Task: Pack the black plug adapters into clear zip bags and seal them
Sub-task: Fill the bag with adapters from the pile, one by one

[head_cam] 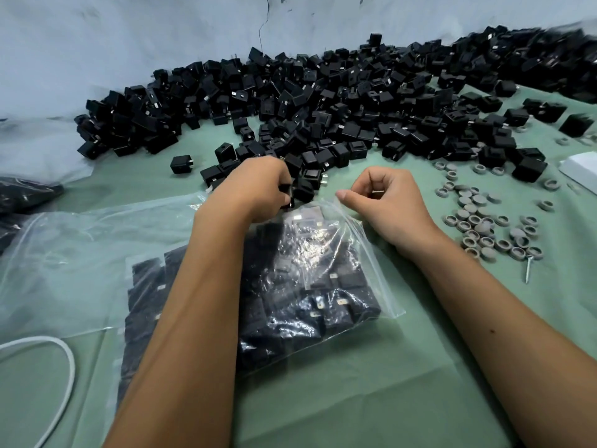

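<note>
Left hand (pixel 258 185) fingertips hidden behind knuckles, adapters (pixel 286 197) under them mostly covered. Left forearm hides middle of zip bag (pixel 323 286). Adapter pile (pixel 549 50) blurred at 2 o'clock, cut by edge. White cable (pixel 66 357) cut off at 8 o'clock.

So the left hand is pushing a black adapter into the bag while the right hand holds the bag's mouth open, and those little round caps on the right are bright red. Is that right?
Nearly. The head view shows the round caps are grey, not red. The rest holds: the left hand grips a black adapter at the clear zip bag, and the right hand pinches the bag's mouth open.
</note>
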`<action>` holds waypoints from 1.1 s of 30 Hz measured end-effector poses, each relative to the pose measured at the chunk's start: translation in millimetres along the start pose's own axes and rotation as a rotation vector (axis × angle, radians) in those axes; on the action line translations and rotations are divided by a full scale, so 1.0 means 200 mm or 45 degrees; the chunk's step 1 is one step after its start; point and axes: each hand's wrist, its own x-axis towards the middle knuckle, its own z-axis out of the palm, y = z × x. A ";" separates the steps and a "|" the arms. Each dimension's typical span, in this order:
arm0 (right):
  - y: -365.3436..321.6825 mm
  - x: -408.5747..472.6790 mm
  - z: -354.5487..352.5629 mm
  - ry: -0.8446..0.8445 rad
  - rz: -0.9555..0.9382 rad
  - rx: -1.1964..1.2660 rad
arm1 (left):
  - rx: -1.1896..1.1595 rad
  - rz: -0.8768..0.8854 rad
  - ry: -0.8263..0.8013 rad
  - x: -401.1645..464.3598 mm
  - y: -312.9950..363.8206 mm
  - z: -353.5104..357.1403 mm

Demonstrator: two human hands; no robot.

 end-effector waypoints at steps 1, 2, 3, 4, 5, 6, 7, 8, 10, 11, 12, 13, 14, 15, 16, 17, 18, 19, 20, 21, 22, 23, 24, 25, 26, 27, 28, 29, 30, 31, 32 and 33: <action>0.00 0.00 0.00 0.041 -0.015 0.030 | -0.077 0.046 0.037 0.00 0.01 -0.01; -0.01 0.00 -0.01 0.062 -0.029 0.078 | -0.162 0.100 0.062 0.00 0.03 -0.01; -0.02 0.01 -0.01 0.061 -0.043 0.133 | -0.247 0.156 0.077 0.00 0.05 -0.02; -0.02 0.00 -0.01 0.039 -0.058 0.180 | -0.322 0.205 0.092 0.00 0.08 -0.01; -0.03 0.00 -0.02 0.000 -0.073 0.218 | -0.381 0.249 0.107 0.00 0.11 -0.01; -0.04 0.00 -0.02 -0.047 -0.084 0.253 | -0.419 0.292 0.125 0.00 0.14 0.00; -0.05 -0.01 -0.02 -0.091 -0.086 0.289 | -0.443 0.334 0.144 -0.01 0.17 0.01; -0.05 -0.01 -0.01 -0.121 -0.078 0.325 | -0.460 0.372 0.170 -0.01 0.19 0.02; -0.05 -0.01 -0.02 -0.130 -0.044 0.405 | -0.484 0.408 0.222 -0.01 0.21 0.03; -0.05 -0.01 -0.02 -0.110 -0.019 0.442 | -0.501 0.401 0.230 0.00 0.21 0.03; -0.05 -0.01 -0.03 -0.079 0.016 0.475 | -0.519 0.384 0.219 0.00 0.21 0.03; -0.05 0.00 -0.03 -0.039 0.068 0.499 | -0.521 0.359 0.189 0.00 0.20 0.03; -0.05 0.01 -0.04 0.002 0.132 0.512 | -0.497 0.340 0.147 0.00 0.19 0.03; -0.04 0.02 -0.05 0.033 0.201 0.513 | -0.459 0.335 0.099 0.00 0.18 0.03; -0.03 0.03 -0.07 0.041 0.268 0.506 | -0.424 0.348 0.034 0.00 0.18 0.02; -0.02 0.04 -0.08 0.020 0.325 0.496 | -0.394 0.368 -0.051 -0.01 0.17 0.02; -0.01 0.04 -0.10 -0.028 0.365 0.482 | -0.360 0.388 -0.147 -0.02 0.17 0.02; 0.00 0.05 -0.12 -0.094 0.383 0.464 | -0.326 0.395 -0.234 -0.03 0.18 0.02; 0.00 0.05 -0.14 -0.165 0.386 0.447 | -0.299 0.390 -0.298 -0.03 0.18 0.02; 0.01 0.05 -0.16 -0.232 0.380 0.438 | -0.282 0.382 -0.335 -0.04 0.19 0.02; 0.01 0.05 -0.18 -0.300 0.373 0.434 | -0.279 0.377 -0.361 -0.04 0.18 0.01; 0.01 0.04 -0.20 -0.375 0.366 0.420 | -0.292 0.381 -0.381 -0.04 0.18 0.01; 0.00 0.04 -0.22 -0.463 0.356 0.390 | -0.314 0.398 -0.391 -0.04 0.17 0.00; 0.00 0.04 -0.24 -0.555 0.340 0.349 | -0.332 0.427 -0.387 -0.04 0.17 -0.01; -0.01 0.03 -0.25 -0.637 0.320 0.307 | -0.350 0.450 -0.381 -0.04 0.16 -0.02; -0.01 0.02 -0.26 -0.705 0.300 0.280 | -0.367 0.458 -0.386 -0.05 0.15 -0.03; -0.02 0.01 -0.26 -0.763 0.282 0.272 | -0.376 0.460 -0.406 -0.05 0.14 -0.03; -0.02 0.00 -0.25 -0.821 0.265 0.283 | -0.375 0.462 -0.428 -0.06 0.13 -0.04; -0.03 0.00 -0.25 -0.881 0.255 0.306 | -0.370 0.470 -0.445 -0.06 0.12 -0.04; -0.04 -0.01 -0.25 -0.937 0.249 0.325 | -0.363 0.481 -0.449 -0.06 0.12 -0.03; -0.04 -0.02 -0.24 -0.985 0.245 0.331 | -0.360 0.492 -0.437 -0.06 0.12 -0.03; -0.05 -0.02 -0.25 -1.025 0.240 0.333 | -0.371 0.506 -0.412 -0.05 0.12 -0.04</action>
